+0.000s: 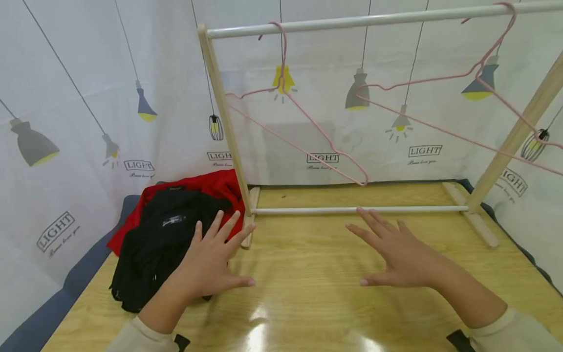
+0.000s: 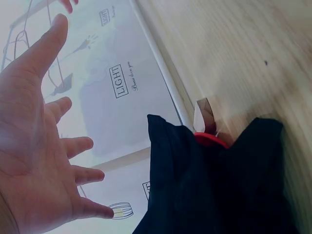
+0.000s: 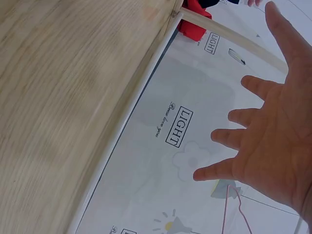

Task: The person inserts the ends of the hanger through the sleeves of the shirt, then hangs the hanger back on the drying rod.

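Both hands are held out above the wooden table, fingers spread and holding nothing. In the head view the left hand [image 1: 206,266] is at the right edge of a black garment [image 1: 154,244], which lies on a red garment [image 1: 208,183]. The right hand [image 1: 402,256] is right of centre, in front of the rack's white lower bar [image 1: 308,210]. Two pink hangers, one at left [image 1: 316,128] and one at right [image 1: 422,123], hang from the white top rod [image 1: 396,18]. The left wrist view shows the left hand [image 2: 44,146] beside the black cloth [image 2: 209,185]; the right wrist view shows the right hand [image 3: 273,131] with spread fingers.
The rack's wooden left post [image 1: 226,122] and right post [image 1: 523,132] stand on feet at the back of the table [image 1: 308,293]. A white curtain [image 1: 88,39] printed with lamps surrounds the table. A blue-grey edge [image 1: 57,308] runs along the left side.
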Demonstrator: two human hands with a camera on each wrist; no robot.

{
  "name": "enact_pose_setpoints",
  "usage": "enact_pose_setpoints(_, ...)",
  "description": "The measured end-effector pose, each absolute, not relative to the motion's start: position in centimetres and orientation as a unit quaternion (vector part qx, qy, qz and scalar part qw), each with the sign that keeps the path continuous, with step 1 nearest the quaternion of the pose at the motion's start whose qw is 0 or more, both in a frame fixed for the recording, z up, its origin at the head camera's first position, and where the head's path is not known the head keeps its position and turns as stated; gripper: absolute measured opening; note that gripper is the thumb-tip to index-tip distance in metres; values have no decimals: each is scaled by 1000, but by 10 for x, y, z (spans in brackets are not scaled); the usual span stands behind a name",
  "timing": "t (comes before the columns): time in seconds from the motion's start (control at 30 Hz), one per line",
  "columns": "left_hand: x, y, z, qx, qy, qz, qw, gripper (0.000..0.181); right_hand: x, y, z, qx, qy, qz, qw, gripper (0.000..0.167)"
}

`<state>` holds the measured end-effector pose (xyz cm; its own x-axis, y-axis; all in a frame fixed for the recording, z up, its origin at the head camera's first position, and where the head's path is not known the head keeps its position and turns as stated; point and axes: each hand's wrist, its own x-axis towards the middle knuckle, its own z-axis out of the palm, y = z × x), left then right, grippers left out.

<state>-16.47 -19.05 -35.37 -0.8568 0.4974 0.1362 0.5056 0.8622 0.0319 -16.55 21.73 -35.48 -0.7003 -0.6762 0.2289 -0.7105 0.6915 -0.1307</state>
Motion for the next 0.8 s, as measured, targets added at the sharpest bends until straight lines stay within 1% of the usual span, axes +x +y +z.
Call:
enact_pose_setpoints(0.13,-165,-194,-352,-262,-962,-43,71,105,-168,210,-352,389,-910,109,90,98)
enact_pose_setpoints(0.37,-166,-202,-351,-265,-959,-52,82,105,-176,198,-346,403,-905,118,71,98)
enact_pose_setpoints(0.53,-166,-207,-349,-264,-959,-52,95,104,-181,189,-342,424,-894,123,75,100)
enact_pose_setpoints(0.8,-163,-217,-346,-260,-956,-68,115,105,-182,171,-337,428,-888,157,62,93)
